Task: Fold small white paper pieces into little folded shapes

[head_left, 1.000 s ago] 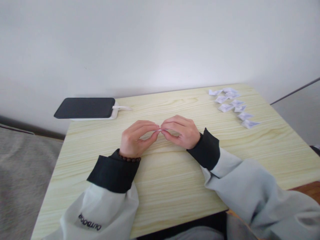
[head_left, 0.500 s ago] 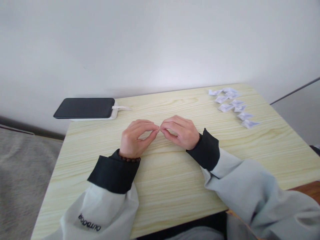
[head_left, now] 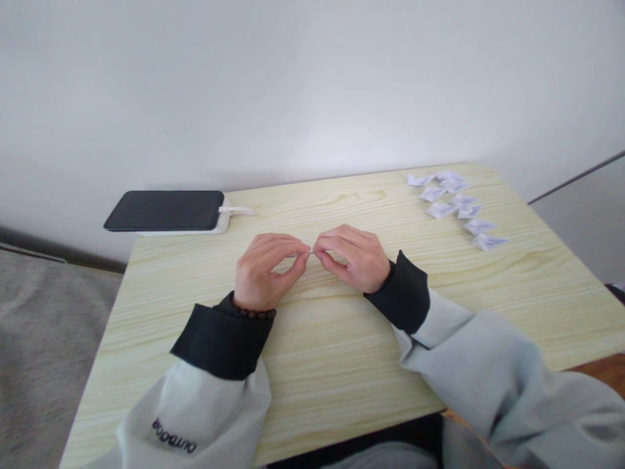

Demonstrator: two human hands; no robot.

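Both hands meet over the middle of the table, each in a pinch of thumb and fingers. Between the fingertips runs a thin pale strip, a small piece of paper (head_left: 311, 252) seen edge-on and mostly covered by the fingers. My left hand (head_left: 266, 270) pinches its left end, and a sliver shows inside the loop of thumb and finger. My right hand (head_left: 354, 258) is closed on the right end. To the right, farther back, lie several small folded white paper pieces (head_left: 441, 210) with pointed ends, apart from the hands.
A black phone (head_left: 166, 210) rests on a white block at the table's back left, with a white cable (head_left: 239, 210) plugged in. The light wood-grain table (head_left: 332, 365) meets a white wall (head_left: 312, 85) at its back edge.
The left fingertips have shifted slightly left, so a little more of the paper's edge shows. My right hand stays almost still, and the folded pieces have not moved.
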